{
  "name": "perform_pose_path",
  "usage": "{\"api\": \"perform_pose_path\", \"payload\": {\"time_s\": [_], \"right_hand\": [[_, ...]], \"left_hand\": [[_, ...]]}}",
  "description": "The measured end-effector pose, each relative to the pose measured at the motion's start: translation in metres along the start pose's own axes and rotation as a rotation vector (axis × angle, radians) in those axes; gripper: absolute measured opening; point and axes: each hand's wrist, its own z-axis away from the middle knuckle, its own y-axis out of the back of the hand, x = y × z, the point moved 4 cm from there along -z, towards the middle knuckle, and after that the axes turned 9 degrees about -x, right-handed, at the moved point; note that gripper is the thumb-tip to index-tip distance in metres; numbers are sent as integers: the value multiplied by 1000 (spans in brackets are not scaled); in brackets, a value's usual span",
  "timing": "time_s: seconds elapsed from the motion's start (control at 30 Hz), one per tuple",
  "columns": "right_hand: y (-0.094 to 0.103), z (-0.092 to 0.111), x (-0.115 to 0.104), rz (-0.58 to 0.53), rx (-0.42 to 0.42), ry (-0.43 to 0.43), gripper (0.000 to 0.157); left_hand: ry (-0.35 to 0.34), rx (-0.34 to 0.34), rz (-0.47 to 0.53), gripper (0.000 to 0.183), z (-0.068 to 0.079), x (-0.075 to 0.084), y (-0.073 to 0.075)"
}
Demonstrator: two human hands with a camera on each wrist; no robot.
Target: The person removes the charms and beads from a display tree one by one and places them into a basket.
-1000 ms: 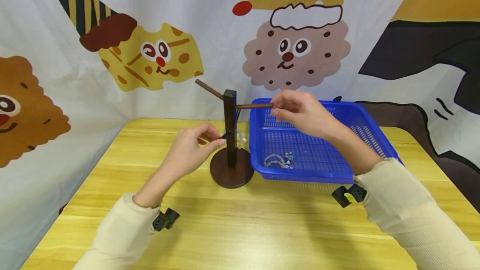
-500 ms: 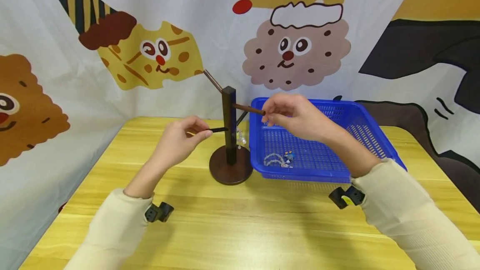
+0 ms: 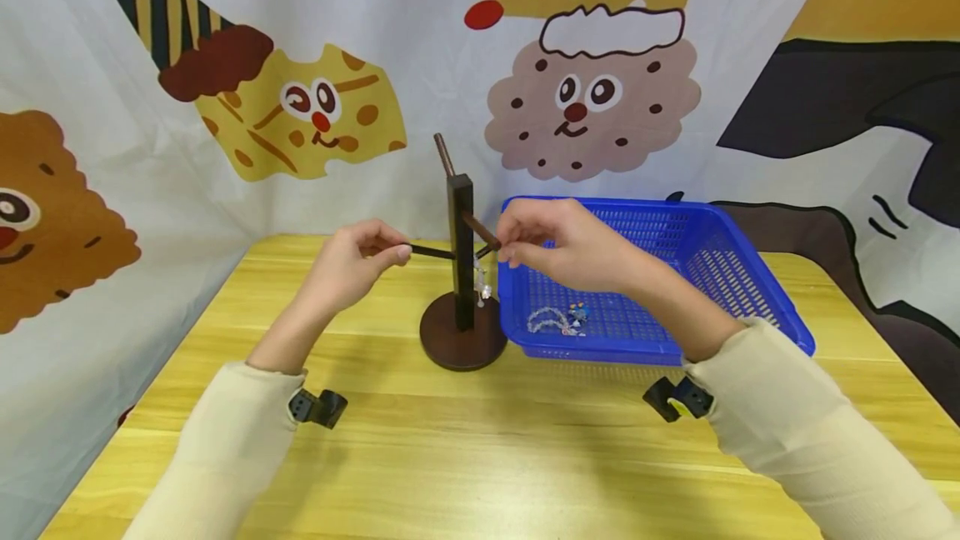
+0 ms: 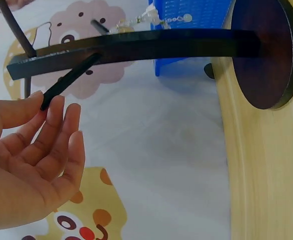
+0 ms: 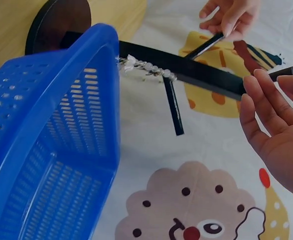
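Observation:
A dark wooden jewelry stand [image 3: 461, 273] rises from a round base, with several rods jutting from its post. My left hand [image 3: 352, 263] pinches the tip of the lower left rod [image 3: 432, 252] between thumb and fingertip; its other fingers are loosely bent in the left wrist view. My right hand [image 3: 558, 244] holds the end of the upper rod [image 3: 480, 229] that points right and toward me. A clear beaded bracelet [image 5: 151, 67] hangs at the foot of another lower rod [image 5: 173, 106], against the post.
Right of the stand sits a blue plastic basket [image 3: 600, 348]. Inside lie a clear beaded bracelet [image 3: 546, 320] and a small multicoloured trinket [image 3: 578, 315]. Underneath is a wood-grain table [image 3: 465, 457]; a cartoon-print cloth [image 3: 442, 48] hangs behind.
The stand's rods have turned about the post. My right hand has moved left and slightly down with the upper rod; my left hand has moved left and up with the lower rod.

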Motion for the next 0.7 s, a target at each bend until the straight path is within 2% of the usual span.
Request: {"api": "perform_pose_path", "payload": {"time_s": [0.47, 0.7], "right_hand": [[-13, -12, -13, 71, -46, 61, 8], [-19, -18, -16, 67, -68, 114, 9]], "left_hand": [[43, -29, 40, 21, -14, -9, 2], [39, -27, 45, 21, -18, -10, 3]]}}
